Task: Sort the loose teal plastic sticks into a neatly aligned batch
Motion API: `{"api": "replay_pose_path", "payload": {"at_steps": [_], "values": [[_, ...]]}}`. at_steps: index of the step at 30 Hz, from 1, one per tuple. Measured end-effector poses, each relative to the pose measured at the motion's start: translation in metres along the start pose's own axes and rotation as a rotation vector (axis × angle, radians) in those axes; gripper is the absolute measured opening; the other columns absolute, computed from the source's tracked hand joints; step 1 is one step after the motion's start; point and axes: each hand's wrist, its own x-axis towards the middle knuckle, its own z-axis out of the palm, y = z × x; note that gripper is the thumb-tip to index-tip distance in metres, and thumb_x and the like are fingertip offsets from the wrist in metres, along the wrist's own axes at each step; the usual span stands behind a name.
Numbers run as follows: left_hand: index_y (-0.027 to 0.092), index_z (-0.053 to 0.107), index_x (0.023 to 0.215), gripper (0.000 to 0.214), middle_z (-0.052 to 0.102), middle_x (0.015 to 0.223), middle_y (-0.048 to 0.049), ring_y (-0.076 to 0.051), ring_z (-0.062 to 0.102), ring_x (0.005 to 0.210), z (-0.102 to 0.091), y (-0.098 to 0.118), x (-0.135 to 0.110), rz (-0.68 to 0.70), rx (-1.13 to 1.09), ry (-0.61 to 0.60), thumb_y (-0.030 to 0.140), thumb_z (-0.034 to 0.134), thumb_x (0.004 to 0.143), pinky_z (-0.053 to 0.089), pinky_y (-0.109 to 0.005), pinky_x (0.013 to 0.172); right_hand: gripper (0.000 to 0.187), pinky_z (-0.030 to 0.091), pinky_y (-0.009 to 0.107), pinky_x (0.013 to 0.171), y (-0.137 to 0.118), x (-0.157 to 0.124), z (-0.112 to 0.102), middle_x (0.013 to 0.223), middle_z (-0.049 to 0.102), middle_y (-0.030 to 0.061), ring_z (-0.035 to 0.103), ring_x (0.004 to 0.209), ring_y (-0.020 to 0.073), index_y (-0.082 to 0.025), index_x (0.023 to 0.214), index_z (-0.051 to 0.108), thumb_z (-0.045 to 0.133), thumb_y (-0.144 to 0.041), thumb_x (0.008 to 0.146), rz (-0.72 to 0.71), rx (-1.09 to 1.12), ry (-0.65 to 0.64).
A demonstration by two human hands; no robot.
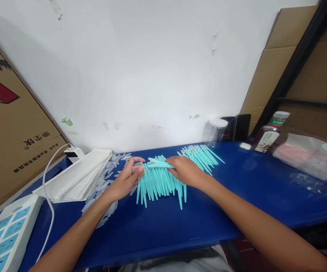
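Observation:
My right hand (184, 170) is closed on a slim turquoise plastic stick (163, 165), which it holds nearly level with its pale end pointing left. Close to that end, my left hand (128, 177) pinches what looks like a small translucent plastic piece, mostly hidden by the fingers. Beneath both hands lies a row of similar turquoise sticks (160, 183), packed side by side. A second row of these sticks (201, 158) is behind my right hand. Loose translucent pieces (104, 185) are scattered left of and under my left forearm.
White flat bags (75, 181) lie on the blue table (163, 230). A power strip (10, 230) and white cable (48, 196) are at left. A clear jar (216, 134), phone (242, 127), bottle (269, 132) and pink-filled package (302, 155) stand at right. Cardboard flanks both sides.

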Motion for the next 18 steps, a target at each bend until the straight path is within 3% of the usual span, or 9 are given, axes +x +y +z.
{"api": "replay_pose_path", "payload": {"at_steps": [3, 5, 9, 14, 18], "values": [[0.025, 0.040, 0.124, 0.027, 0.050, 0.076, 0.0047, -0.014, 0.049, 0.067, 0.0019, 0.0018, -0.0009, 0.123, 0.295, 0.064, 0.044, 0.045, 0.106, 0.040, -0.027, 0.065, 0.019, 0.023, 0.027, 0.056, 0.0009, 0.0002, -0.0002, 0.080, 0.064, 0.0039, 0.047, 0.060, 0.0125, -0.017, 0.084, 0.059, 0.053, -0.019, 0.101, -0.005, -0.002, -0.008], [0.023, 0.045, 0.117, 0.022, 0.056, 0.079, 0.0027, -0.016, 0.054, 0.072, 0.0025, 0.0036, -0.0009, 0.162, 0.447, 0.079, 0.042, 0.043, 0.107, 0.041, -0.029, 0.070, 0.019, 0.023, 0.028, 0.056, 0.0011, 0.0004, -0.0007, 0.081, 0.065, 0.0043, 0.048, 0.061, 0.0127, -0.017, 0.084, 0.060, 0.053, -0.020, 0.102, -0.006, 0.002, -0.012], [0.020, 0.057, 0.096, 0.030, 0.057, 0.071, 0.0030, -0.014, 0.049, 0.061, 0.0007, 0.0050, 0.0008, 0.148, 0.570, 0.107, 0.044, 0.041, 0.107, 0.037, -0.029, 0.063, 0.021, 0.022, 0.028, 0.057, 0.0012, 0.0007, -0.0018, 0.081, 0.065, 0.0048, 0.048, 0.063, 0.0130, -0.017, 0.083, 0.060, 0.052, -0.022, 0.102, 0.002, -0.003, -0.010], [0.019, 0.064, 0.088, 0.039, 0.055, 0.071, 0.0010, -0.015, 0.044, 0.062, -0.0022, 0.0002, 0.0037, 0.180, 0.538, 0.163, 0.049, 0.045, 0.104, 0.033, -0.028, 0.060, 0.022, 0.022, 0.028, 0.056, 0.0010, 0.0002, -0.0026, 0.080, 0.065, 0.0043, 0.047, 0.062, 0.0124, -0.017, 0.082, 0.059, 0.052, -0.023, 0.102, -0.006, 0.004, -0.015], [0.021, 0.051, 0.082, 0.037, 0.041, 0.064, 0.0043, -0.013, 0.037, 0.057, -0.0007, -0.0023, 0.0046, 0.141, 0.287, 0.206, 0.048, 0.042, 0.105, 0.032, -0.026, 0.055, 0.021, 0.022, 0.027, 0.056, -0.0005, 0.0000, -0.0032, 0.078, 0.064, 0.0040, 0.046, 0.060, 0.0120, -0.016, 0.083, 0.060, 0.052, -0.021, 0.102, -0.008, 0.023, -0.024]]}}
